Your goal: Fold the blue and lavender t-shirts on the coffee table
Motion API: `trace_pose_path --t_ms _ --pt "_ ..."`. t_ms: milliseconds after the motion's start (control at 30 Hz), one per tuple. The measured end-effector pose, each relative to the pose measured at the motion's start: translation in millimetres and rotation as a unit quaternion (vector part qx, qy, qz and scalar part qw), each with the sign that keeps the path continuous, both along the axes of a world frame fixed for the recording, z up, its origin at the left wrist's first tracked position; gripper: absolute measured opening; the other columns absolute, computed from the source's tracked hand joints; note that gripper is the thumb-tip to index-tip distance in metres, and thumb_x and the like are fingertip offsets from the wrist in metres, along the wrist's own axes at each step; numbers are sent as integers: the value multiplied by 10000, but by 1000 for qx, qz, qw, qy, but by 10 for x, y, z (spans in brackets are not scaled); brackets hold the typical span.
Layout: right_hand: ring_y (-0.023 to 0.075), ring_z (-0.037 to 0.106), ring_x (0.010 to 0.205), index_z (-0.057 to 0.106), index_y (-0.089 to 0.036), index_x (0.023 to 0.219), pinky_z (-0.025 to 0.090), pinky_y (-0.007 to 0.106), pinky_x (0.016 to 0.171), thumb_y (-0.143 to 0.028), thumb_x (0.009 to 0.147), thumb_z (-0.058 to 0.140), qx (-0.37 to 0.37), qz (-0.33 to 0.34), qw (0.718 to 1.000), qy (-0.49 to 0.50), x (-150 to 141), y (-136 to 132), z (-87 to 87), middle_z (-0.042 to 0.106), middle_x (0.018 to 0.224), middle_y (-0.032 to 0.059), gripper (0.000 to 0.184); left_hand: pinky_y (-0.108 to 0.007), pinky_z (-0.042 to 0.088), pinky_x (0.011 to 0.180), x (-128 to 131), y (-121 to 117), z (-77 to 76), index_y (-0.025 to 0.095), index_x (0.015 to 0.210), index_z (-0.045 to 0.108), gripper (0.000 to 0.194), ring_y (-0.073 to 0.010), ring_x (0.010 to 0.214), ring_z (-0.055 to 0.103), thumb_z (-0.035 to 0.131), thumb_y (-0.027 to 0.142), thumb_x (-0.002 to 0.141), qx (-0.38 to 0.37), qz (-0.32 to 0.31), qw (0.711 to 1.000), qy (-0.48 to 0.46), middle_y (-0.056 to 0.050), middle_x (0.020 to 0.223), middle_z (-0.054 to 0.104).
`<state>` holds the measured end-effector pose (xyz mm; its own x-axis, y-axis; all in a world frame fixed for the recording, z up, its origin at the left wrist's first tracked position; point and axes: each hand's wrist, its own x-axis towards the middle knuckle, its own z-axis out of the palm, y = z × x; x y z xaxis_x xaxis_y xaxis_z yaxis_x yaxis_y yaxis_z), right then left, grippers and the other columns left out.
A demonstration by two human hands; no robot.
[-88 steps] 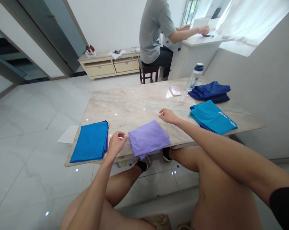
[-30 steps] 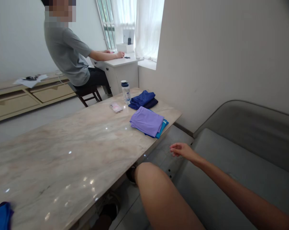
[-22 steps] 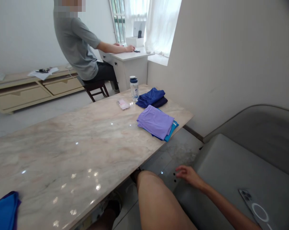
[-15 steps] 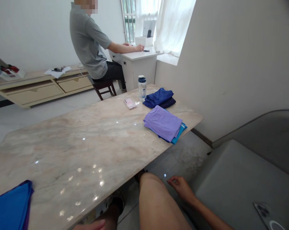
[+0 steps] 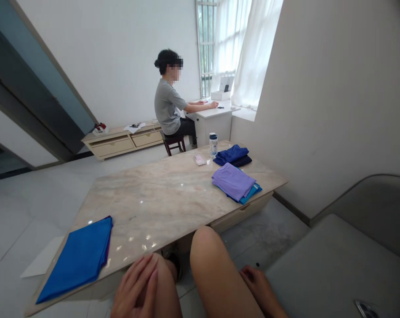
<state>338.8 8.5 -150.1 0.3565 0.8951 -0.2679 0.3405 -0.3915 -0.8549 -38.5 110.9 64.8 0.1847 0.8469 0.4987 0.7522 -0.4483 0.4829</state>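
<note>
Two hands: both low in the frame, holding nothing.
Left hand (image 5: 135, 285): lying over the left knee (image 5: 165, 278), wrist cut off by the bottom edge.
Left fingers (image 5: 143, 276): straight and pressed together, pinching nothing.
Right hand (image 5: 258, 287): low beside the right thigh (image 5: 216, 269), near the edge of a grey sofa (image 5: 339, 265), wrist cut off by the bottom edge.
Right fingers (image 5: 249, 274): loosely curled and slightly spread, pinching nothing.
Nearest cloth: a bright blue folded cloth (image 5: 76, 260) at the near left corner of the marble counter (image 5: 160, 194), with a purple folded layer (image 5: 107, 245) showing only along one edge.
Far stack: a lilac folded cloth (image 5: 233, 181) on a teal folded cloth (image 5: 251, 194), the teal mostly hidden, at the counter's far right.
Just beyond: a navy folded cloth (image 5: 232, 155) beside a plastic water bottle (image 5: 213, 145).
Hard to make out: a small pinkish item (image 5: 199, 160), pixelated, near the bottle; a phone (image 5: 364, 310) on the sofa, cut off by the frame.
Far background: a seated co-worker (image 5: 168, 106) in a grey T-shirt, both hands on a white desk (image 5: 213, 119), too small for detail.
</note>
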Motion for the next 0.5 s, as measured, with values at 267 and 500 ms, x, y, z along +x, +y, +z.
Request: trace_pose_path --t_ms 267,500 --pt "296 722 623 794 -241 893 555 383 532 -530 582 731 44 -51 985 160 -111 176 562 808 806 108 430 -586 534 1210 306 -77 106 305 1199 856 390 -337 1338 706 538 485 1064 15 35 999 0 -70 1343 814" --pt "313 664 474 812 -250 802 524 437 479 -701 632 662 14 -88 994 65 -89 142 630 795 742 117 505 -575 551 1183 294 -146 65 321 1242 846 369 -337 1375 685 537 437 1078 24 38 999 6 -62 1382 796"
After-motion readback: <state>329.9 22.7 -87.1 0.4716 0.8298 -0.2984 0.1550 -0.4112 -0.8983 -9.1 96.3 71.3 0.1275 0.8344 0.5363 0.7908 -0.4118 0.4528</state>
